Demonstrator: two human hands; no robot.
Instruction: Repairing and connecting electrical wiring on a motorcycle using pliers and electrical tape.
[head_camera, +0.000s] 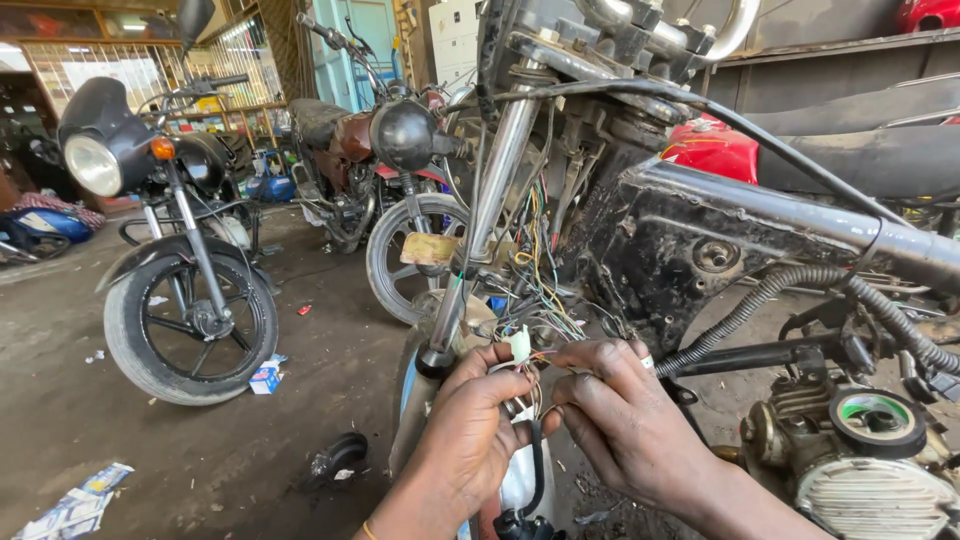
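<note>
A small white connector (520, 344) with thin coloured wires (540, 290) sat near the middle, just below the stripped motorcycle frame (700, 240). The left hand (470, 430) pinched it from below with closed fingertips; the right hand (620, 410) was pinching its wires. A roll of black tape (878, 420) lay on the engine at right. Another motorcycle (170, 250) stood far left.

We see a matt white plastic connector (520, 345), thin plastic-coated wires (545, 290), a shiny chromed metal fork tube (495, 180), and a grimy black frame (660, 250).
</note>
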